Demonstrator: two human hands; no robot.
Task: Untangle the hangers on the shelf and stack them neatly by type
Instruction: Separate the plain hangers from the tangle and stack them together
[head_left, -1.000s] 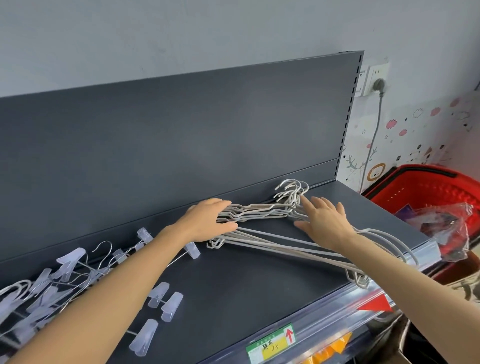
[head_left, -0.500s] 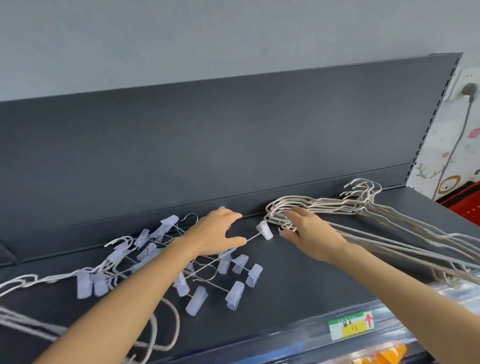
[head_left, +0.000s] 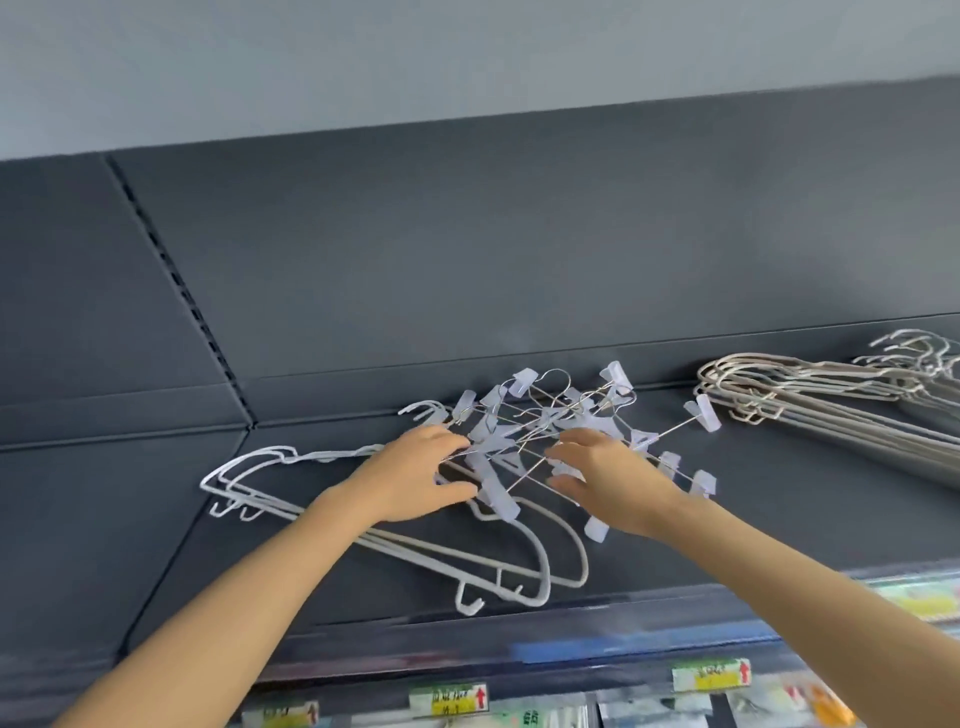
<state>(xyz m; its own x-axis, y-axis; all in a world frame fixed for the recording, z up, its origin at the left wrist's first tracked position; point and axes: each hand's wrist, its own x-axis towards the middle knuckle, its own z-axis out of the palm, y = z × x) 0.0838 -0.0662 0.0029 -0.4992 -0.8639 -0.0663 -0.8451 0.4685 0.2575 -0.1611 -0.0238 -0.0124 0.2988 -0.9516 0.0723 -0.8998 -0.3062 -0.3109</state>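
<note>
now the left hand (head_left: 415, 475) and right hand (head_left: 608, 483) are laid, fingers loosely curled, on the clip hangers (head_left: 545, 426) tangled mid-frame on the shelf (head_left: 779, 519); no firm grip can be confirmed. untangling is judged to be in hand; one clip hanger must be eased free next. two white hangers (head_left: 395, 545) are counted lower left, one beige stack (head_left: 831, 410) at right; clip hangers cannot be counted.
</note>
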